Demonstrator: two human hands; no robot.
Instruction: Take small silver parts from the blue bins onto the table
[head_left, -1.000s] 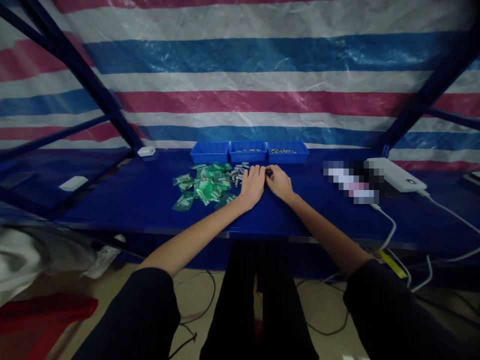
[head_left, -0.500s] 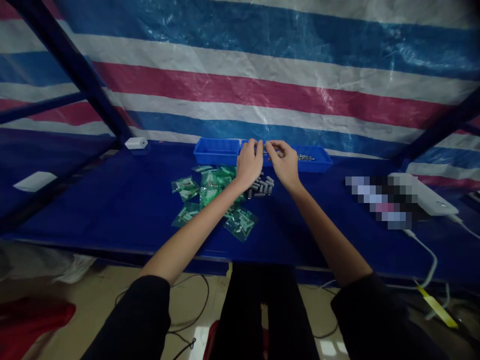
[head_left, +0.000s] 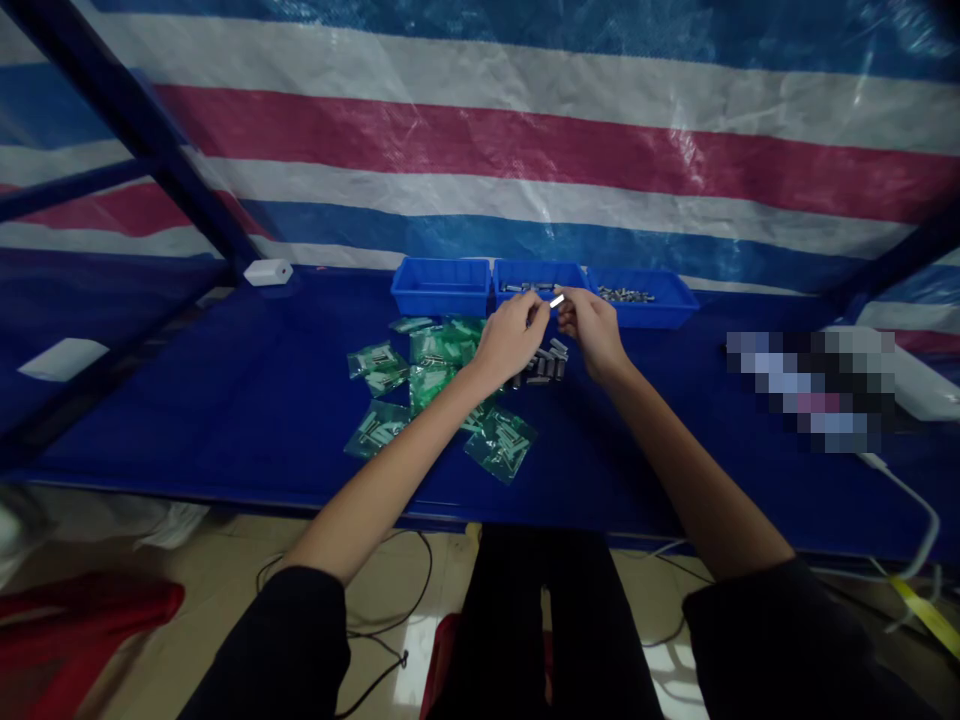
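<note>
Both hands raised over the table, left hand (head_left: 510, 335) and right hand (head_left: 592, 328) pinching one small metal piece (head_left: 556, 300)

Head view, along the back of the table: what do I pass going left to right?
White box → left blue bin → middle blue bin → right blue bin. In front of the middle bin, left hand and right hand pinch one small metal piece.

Blue bins (head_left: 441, 290) on a dark blue worktop (head_left: 247, 420); green packets (head_left: 500, 444); tarp (head_left: 525, 150) striped red, white, blue.
</note>
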